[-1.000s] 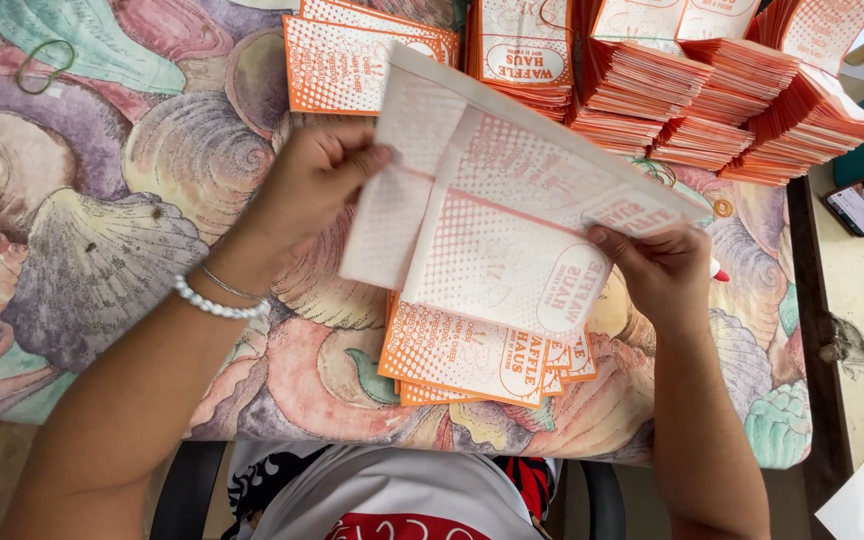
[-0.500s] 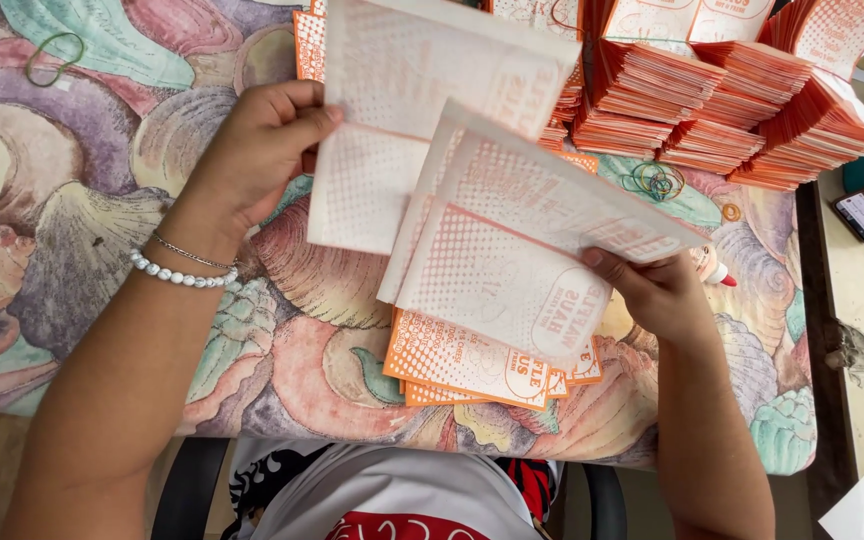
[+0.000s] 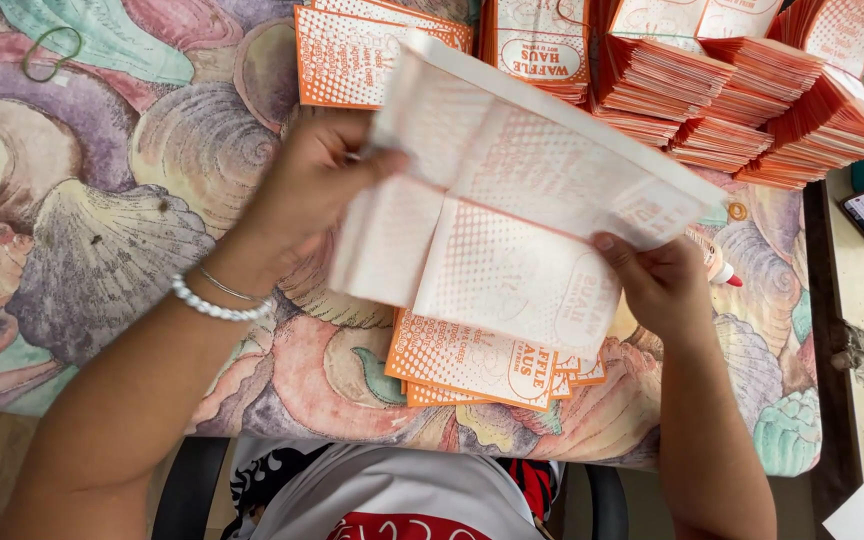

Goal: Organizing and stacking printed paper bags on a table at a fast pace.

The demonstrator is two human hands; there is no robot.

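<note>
Both hands hold one long white paper sheet (image 3: 512,215) above the shell-patterned tablecloth (image 3: 122,230): the left hand (image 3: 302,190) pinches its upper edge, fingertips hidden behind it, and the right hand (image 3: 657,280) grips the lower right side. The sheet covers most of the orange-printed bag pile (image 3: 482,365). Orange bag stacks (image 3: 752,100) run off the top edge.

Orange-and-white dotted paper bags (image 3: 512,270), seemingly faded, over pastel seashell-patterned tablecloth (image 3: 122,230).

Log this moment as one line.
left hand: holds paper sheets | right hand: holds same sheets | below: orange-printed stack | surface: shell-pattern cloth
</note>
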